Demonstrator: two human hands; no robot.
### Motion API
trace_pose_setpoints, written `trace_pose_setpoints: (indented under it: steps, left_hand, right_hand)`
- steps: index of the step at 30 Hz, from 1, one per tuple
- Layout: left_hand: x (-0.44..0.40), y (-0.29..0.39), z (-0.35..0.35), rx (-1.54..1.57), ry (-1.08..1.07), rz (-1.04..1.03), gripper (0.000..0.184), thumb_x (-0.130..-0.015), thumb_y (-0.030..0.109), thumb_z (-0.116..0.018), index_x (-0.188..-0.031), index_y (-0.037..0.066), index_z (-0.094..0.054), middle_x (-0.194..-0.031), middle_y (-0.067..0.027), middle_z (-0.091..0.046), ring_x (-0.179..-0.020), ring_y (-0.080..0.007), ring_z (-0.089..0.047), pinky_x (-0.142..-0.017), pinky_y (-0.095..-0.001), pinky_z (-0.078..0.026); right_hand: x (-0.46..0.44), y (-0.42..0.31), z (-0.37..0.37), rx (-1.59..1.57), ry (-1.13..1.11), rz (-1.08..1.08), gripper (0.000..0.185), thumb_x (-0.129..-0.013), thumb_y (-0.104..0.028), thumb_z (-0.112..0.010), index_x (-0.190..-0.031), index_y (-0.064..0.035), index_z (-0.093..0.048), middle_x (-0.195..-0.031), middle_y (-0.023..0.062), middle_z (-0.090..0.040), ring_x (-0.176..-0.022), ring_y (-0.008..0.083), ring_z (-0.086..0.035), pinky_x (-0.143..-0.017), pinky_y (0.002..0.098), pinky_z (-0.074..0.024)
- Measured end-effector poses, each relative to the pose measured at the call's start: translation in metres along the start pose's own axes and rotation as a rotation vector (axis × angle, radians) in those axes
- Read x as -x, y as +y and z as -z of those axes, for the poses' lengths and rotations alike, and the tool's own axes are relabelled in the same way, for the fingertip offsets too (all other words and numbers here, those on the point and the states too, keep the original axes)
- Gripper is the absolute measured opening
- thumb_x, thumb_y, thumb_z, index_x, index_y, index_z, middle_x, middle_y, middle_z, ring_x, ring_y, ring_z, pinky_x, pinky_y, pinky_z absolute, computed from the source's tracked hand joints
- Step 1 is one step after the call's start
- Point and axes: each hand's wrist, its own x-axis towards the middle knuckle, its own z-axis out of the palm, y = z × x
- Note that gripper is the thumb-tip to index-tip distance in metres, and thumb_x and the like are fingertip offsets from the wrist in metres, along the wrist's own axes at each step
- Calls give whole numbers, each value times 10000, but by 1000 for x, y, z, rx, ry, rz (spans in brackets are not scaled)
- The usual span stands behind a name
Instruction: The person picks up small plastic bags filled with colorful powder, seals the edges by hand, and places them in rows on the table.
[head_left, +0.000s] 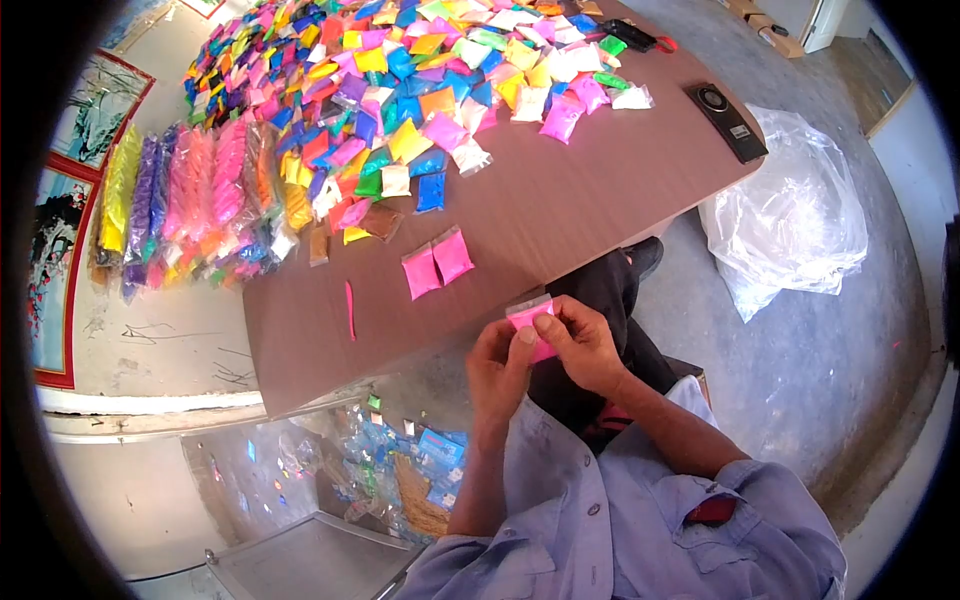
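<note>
Both my hands grip one small pink packet (541,349) in a clear wrapper, just off the table's near edge. My left hand (497,368) pinches its left side, thumb on the front. On the right side, my right hand (588,345) presses its thumb against the packet's face. Two more pink packets (437,264) lie side by side on the table, a little beyond my hands. To their left rests a thin pink stick-like tool (350,310). What is inside the packets cannot be made out beyond its colour.
A large heap of multicoloured packets (400,90) covers the far part of the brown table (560,210). Long clear bags of packets (190,190) stand at the left. A black device (728,122) lies near the right edge. A big clear plastic bag (785,200) sits on the floor.
</note>
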Motion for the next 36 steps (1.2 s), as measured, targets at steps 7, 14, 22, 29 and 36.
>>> trace_pose_setpoints:
  steps: [7, 14, 22, 29, 36]
  left_hand:
    - [-1, -8, 6, -27, 10, -58, 172, -998, 193, -692, -995, 23, -667, -895, 21, -664, -806, -47, -574, -726, -212, -460]
    - [-2, -6, 6, 53, -23, -75, 152, -992, 174, -699, -995, 25, -667, -889, 27, -663, -797, -41, -568, -713, -212, -460]
    - [-4, -4, 14, -21, 18, -89, 166, -999, 178, -692, -1034, 15, -690, -883, 29, -660, -802, -39, -567, -707, -208, -455]
    - [-3, 1, 12, -68, -25, -73, 168, -999, 175, -692, -1035, 11, -699, -890, 33, -663, -804, -37, -567, -713, -208, -457]
    - [1, -6, 7, -6, 48, -50, 159, -995, 194, -692, -1006, 36, -712, -869, 62, -643, -800, -34, -542, -725, -208, -435]
  right_hand:
    - [0, 0, 0, 24, 0, -30, 128, -1025, -152, -627, -1055, -28, -639, -891, -31, -616, -810, 35, -557, -729, 223, -476]
    - [-1, -1, 2, -83, -31, -24, 75, -1002, -91, -634, -1040, -27, -641, -914, -23, -637, -852, 42, -596, -768, 227, -503]
    - [-2, 2, -2, -48, -29, -50, 68, -990, -80, -654, -1039, -33, -645, -909, -13, -642, -842, 46, -604, -747, 228, -511]
    - [-4, -4, 3, -62, -27, -43, 52, -991, -65, -657, -1021, -28, -636, -909, -35, -620, -818, 22, -581, -693, 199, -485]
    - [-2, 3, 1, 95, -33, -42, 28, -1002, -59, -637, -1026, -45, -637, -889, -66, -588, -791, 1, -530, -687, 185, -452]
